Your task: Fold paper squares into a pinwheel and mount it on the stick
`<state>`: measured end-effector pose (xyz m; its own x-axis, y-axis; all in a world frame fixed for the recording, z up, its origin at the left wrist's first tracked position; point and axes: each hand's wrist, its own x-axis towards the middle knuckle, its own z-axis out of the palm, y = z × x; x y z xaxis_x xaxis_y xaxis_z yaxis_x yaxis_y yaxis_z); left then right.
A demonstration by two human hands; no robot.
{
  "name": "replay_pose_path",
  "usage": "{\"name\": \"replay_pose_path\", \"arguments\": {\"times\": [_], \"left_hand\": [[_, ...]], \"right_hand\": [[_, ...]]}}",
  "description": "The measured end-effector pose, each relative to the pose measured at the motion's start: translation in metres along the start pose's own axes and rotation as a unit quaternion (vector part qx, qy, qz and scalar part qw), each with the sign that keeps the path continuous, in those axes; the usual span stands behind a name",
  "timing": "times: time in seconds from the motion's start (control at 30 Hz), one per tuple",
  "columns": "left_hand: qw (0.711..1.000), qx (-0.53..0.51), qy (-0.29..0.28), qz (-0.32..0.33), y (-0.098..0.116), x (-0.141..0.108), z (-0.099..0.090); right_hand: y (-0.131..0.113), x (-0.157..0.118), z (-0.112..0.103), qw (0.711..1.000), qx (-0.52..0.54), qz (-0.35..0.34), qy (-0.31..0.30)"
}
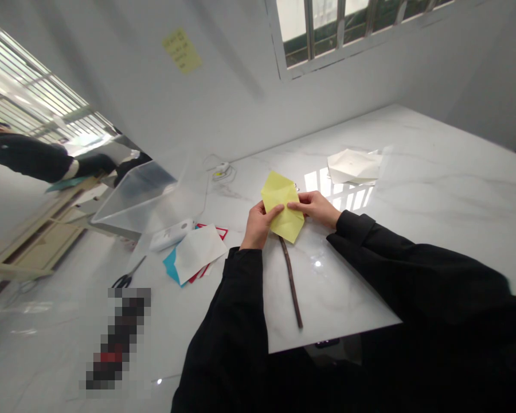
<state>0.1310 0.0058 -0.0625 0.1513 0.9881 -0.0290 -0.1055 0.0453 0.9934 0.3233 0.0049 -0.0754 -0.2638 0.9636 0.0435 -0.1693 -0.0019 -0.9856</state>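
1. yellow paper point(280, 192) was over the desk point(447, 195), clamped at opposite edges by left hand point(257, 225) and right hand point(319, 209), thumbs on top, likely to steady it.
2. stick point(291, 281) lay close, perhaps for easy reach.

Up on the wall point(241, 109), there's a yellow note point(182, 50), a barred window point(327, 28) to its right! Over at far left, a person in dark clothing point(28, 156), and nearer, a clear plastic bin point(131, 198).
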Motion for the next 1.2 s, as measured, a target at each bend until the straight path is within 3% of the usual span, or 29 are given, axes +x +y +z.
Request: {"name": "replay_pose_path", "arguments": {"times": [0.33,0.93,1.03,1.2], "left_hand": [[1.0,0.003,-0.004,-0.003,0.001,0.0,0.004],[0.999,-0.007,-0.037,-0.001,0.002,-0.005,0.011],[1.0,-0.013,-0.025,0.003,0.006,-0.004,0.008],[0.999,-0.012,0.05,0.014,0.012,0.001,-0.001]], "right_hand": [[0.002,0.002,-0.001,1.0,-0.013,-0.013,-0.003],[-0.003,-0.002,0.002,0.999,0.012,0.031,0.025],[0.0,0.0,0.002,0.999,0.008,0.03,0.032],[0.006,0.002,-0.001,0.999,-0.007,0.022,0.027]]}}
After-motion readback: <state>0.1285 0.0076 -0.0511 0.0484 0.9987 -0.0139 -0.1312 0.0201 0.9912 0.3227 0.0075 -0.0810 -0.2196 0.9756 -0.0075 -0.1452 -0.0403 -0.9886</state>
